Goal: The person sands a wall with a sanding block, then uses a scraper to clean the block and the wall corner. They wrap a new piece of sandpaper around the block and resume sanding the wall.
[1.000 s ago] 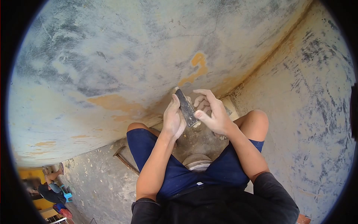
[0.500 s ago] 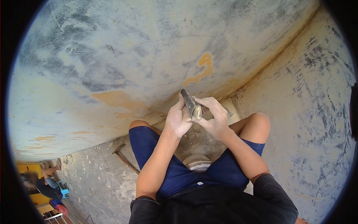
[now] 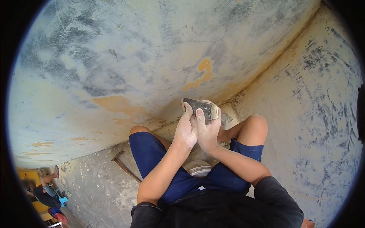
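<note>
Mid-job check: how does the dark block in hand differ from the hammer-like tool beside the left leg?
Place: the dark block is held up between the left hand and right hand; the hammer-like tool lies on the floor.
Shape: the block is short and boxy; the tool has a long, thin handle with a crosswise head.
Colour: the block's face is blackish with a pale end; the tool's handle is brown.

In the head view, I observe a pale front wall [image 3: 152, 57] marked with grey-black scuffs and orange patches [image 3: 118, 104]. It meets the dark-streaked right wall [image 3: 304, 114] along a brown corner line [image 3: 273, 66]. The floor [image 3: 95, 182] is grey and speckled. At far left I locate a blue stool [image 3: 62, 199].
</note>
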A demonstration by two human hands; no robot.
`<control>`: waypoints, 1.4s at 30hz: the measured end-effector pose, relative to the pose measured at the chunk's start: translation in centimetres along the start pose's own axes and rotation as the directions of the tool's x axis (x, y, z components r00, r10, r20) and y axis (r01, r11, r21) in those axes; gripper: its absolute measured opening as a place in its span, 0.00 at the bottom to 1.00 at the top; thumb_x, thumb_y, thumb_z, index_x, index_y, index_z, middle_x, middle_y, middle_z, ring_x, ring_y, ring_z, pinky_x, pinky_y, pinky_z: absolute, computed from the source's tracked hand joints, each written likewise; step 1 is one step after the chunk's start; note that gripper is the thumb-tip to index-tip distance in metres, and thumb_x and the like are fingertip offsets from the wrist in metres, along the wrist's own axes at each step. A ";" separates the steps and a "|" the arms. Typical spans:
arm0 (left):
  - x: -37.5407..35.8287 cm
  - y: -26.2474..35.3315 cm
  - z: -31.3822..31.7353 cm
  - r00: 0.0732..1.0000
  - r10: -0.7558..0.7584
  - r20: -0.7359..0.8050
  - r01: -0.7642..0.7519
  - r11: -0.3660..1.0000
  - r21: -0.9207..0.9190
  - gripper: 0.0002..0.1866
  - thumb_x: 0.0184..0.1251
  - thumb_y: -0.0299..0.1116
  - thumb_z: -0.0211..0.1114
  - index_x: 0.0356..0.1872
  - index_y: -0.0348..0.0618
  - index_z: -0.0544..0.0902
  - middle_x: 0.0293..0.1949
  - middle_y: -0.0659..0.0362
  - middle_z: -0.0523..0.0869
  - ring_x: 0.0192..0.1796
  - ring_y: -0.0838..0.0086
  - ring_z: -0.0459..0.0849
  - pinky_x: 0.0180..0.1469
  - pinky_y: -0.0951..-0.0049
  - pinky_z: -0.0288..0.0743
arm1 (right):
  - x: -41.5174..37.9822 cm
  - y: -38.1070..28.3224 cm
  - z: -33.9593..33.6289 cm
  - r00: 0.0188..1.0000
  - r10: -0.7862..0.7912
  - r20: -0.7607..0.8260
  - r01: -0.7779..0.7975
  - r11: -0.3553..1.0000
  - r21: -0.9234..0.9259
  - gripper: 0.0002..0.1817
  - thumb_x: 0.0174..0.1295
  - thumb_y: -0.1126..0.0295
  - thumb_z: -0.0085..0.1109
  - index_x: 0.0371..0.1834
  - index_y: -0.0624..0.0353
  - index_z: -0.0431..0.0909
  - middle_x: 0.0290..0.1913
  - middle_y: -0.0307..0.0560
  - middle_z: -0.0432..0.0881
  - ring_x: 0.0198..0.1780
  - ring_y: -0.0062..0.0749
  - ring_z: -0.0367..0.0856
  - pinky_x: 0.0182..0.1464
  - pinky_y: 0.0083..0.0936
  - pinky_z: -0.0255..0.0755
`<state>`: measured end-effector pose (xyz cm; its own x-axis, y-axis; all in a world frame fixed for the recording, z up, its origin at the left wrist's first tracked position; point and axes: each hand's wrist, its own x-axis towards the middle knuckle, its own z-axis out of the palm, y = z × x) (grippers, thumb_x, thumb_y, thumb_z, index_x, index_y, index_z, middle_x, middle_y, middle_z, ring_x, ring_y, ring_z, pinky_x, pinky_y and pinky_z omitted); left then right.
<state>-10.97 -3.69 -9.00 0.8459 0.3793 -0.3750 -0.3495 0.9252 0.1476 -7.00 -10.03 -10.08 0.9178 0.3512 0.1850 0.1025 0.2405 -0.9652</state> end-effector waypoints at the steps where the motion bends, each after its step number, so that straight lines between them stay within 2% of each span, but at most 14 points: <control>1: 0.0 -0.1 -0.2 0.999 -0.009 0.053 0.008 1.000 0.021 0.16 0.81 0.40 0.57 0.60 0.43 0.74 0.53 0.57 0.81 0.56 0.70 0.81 0.64 0.66 0.77 | 0.0 0.5 0.0 1.000 -0.010 -0.023 0.009 1.000 -0.020 0.16 0.72 0.69 0.62 0.56 0.64 0.69 0.53 0.50 0.78 0.54 0.28 0.77 0.59 0.28 0.73; 3: 0.5 -0.2 -0.6 0.999 0.003 0.052 -0.005 0.999 0.051 0.18 0.81 0.40 0.57 0.61 0.40 0.74 0.56 0.56 0.81 0.59 0.68 0.80 0.67 0.63 0.76 | 0.4 -0.1 0.0 0.999 -0.021 -0.045 0.019 0.999 -0.042 0.13 0.74 0.69 0.60 0.53 0.64 0.70 0.49 0.47 0.79 0.50 0.26 0.77 0.56 0.26 0.73; 5: 0.9 -0.1 -0.4 0.998 0.015 0.054 -0.020 0.997 0.080 0.20 0.80 0.41 0.58 0.62 0.37 0.73 0.59 0.54 0.80 0.61 0.66 0.80 0.69 0.61 0.74 | 2.3 -2.4 0.1 0.999 0.005 -0.042 0.001 0.992 0.124 0.11 0.76 0.68 0.55 0.52 0.64 0.71 0.46 0.44 0.79 0.47 0.24 0.78 0.52 0.24 0.74; 8: 1.6 0.6 -0.1 0.990 0.077 0.114 -0.121 0.880 0.459 0.17 0.79 0.33 0.60 0.62 0.36 0.73 0.58 0.57 0.80 0.62 0.69 0.79 0.69 0.66 0.75 | 3.8 -2.3 -1.0 1.000 0.018 -0.011 -0.017 0.998 0.065 0.12 0.77 0.68 0.54 0.53 0.66 0.70 0.46 0.44 0.80 0.46 0.24 0.78 0.51 0.24 0.74; 13: 1.8 0.0 -0.4 0.996 0.067 0.057 -0.084 0.919 0.384 0.19 0.79 0.33 0.60 0.64 0.36 0.73 0.59 0.56 0.80 0.63 0.70 0.79 0.68 0.66 0.74 | 2.8 -1.3 0.6 0.988 0.059 -0.141 -0.042 0.992 0.122 0.18 0.76 0.68 0.58 0.59 0.68 0.67 0.51 0.48 0.78 0.50 0.25 0.77 0.54 0.25 0.75; 15: 1.7 -0.1 -0.2 0.998 0.041 0.051 -0.056 0.940 0.336 0.20 0.78 0.33 0.61 0.65 0.36 0.73 0.60 0.56 0.80 0.63 0.70 0.79 0.68 0.66 0.74 | 2.5 -0.2 0.7 1.000 -0.001 -0.027 0.007 0.979 0.203 0.27 0.76 0.71 0.56 0.73 0.68 0.57 0.55 0.46 0.77 0.55 0.26 0.76 0.61 0.26 0.72; 17: 1.8 0.2 -0.3 0.997 0.008 0.071 -0.031 0.948 0.318 0.19 0.80 0.33 0.58 0.66 0.39 0.71 0.58 0.57 0.80 0.60 0.70 0.81 0.65 0.67 0.77 | 2.5 0.7 0.7 0.998 -0.055 -0.004 0.055 0.982 0.179 0.25 0.77 0.67 0.55 0.69 0.68 0.59 0.57 0.48 0.75 0.55 0.26 0.75 0.59 0.27 0.71; 19: 1.9 0.4 -0.3 0.997 -0.014 0.079 -0.013 0.943 0.333 0.20 0.80 0.33 0.58 0.67 0.38 0.71 0.59 0.55 0.80 0.60 0.69 0.81 0.65 0.67 0.77 | 2.8 0.9 0.7 0.982 -0.186 -0.039 0.178 0.972 -0.152 0.23 0.76 0.59 0.56 0.56 0.71 0.64 0.45 0.54 0.79 0.46 0.34 0.80 0.50 0.32 0.75; 23: 1.3 1.6 1.0 0.994 -0.082 0.075 0.052 0.940 0.338 0.19 0.80 0.30 0.57 0.67 0.39 0.71 0.59 0.56 0.80 0.59 0.70 0.82 0.65 0.68 0.77 | 3.8 0.4 1.3 0.974 -0.225 -0.024 0.213 0.948 -0.237 0.24 0.76 0.56 0.53 0.52 0.72 0.64 0.39 0.59 0.80 0.38 0.42 0.82 0.43 0.38 0.76; 28: 2.1 2.8 0.1 0.991 -0.093 0.094 0.057 0.942 0.330 0.19 0.79 0.30 0.57 0.67 0.40 0.71 0.60 0.57 0.80 0.60 0.71 0.80 0.66 0.68 0.75 | 4.9 1.0 2.5 0.886 -0.464 0.008 0.428 0.810 -0.400 0.21 0.77 0.59 0.52 0.46 0.72 0.64 0.32 0.62 0.81 0.31 0.52 0.84 0.35 0.40 0.75; 31: 2.5 4.1 -0.5 0.993 -0.093 0.071 0.063 0.935 0.348 0.19 0.79 0.31 0.57 0.67 0.40 0.72 0.60 0.57 0.80 0.61 0.71 0.79 0.66 0.67 0.74 | 5.4 0.0 3.0 0.935 -0.344 0.084 0.343 0.823 -0.453 0.21 0.78 0.58 0.49 0.48 0.72 0.63 0.30 0.60 0.79 0.29 0.47 0.81 0.33 0.39 0.73; 36: 2.9 5.1 -0.5 0.993 -0.110 0.034 0.089 0.922 0.377 0.19 0.80 0.35 0.58 0.64 0.38 0.74 0.60 0.58 0.79 0.59 0.72 0.79 0.62 0.67 0.74 | 6.8 0.9 3.9 0.894 -0.446 0.044 0.416 0.787 -0.456 0.17 0.77 0.63 0.53 0.43 0.69 0.65 0.24 0.55 0.78 0.21 0.46 0.78 0.24 0.36 0.68; 39: 2.2 5.4 0.3 0.996 -0.076 0.053 0.037 0.851 0.524 0.20 0.78 0.42 0.61 0.59 0.37 0.78 0.55 0.60 0.81 0.53 0.75 0.79 0.56 0.71 0.74 | 8.1 1.1 3.7 0.810 -0.584 0.048 0.522 0.682 -0.512 0.15 0.77 0.65 0.53 0.43 0.70 0.67 0.24 0.56 0.79 0.20 0.44 0.79 0.23 0.34 0.69; 42: 2.0 5.9 0.0 0.997 0.004 -0.079 0.053 0.710 0.702 0.21 0.77 0.49 0.63 0.51 0.39 0.83 0.45 0.63 0.85 0.44 0.78 0.79 0.49 0.76 0.72 | 10.5 -2.3 4.0 0.649 -0.759 0.051 0.614 0.483 -0.624 0.14 0.73 0.69 0.58 0.37 0.70 0.67 0.17 0.53 0.78 0.15 0.45 0.79 0.16 0.35 0.68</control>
<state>-11.35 2.51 -8.84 0.8099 0.3811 -0.4460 0.0796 0.6818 0.7272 0.84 -3.23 -5.17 0.4988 0.0919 0.8619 0.8522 -0.2331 -0.4683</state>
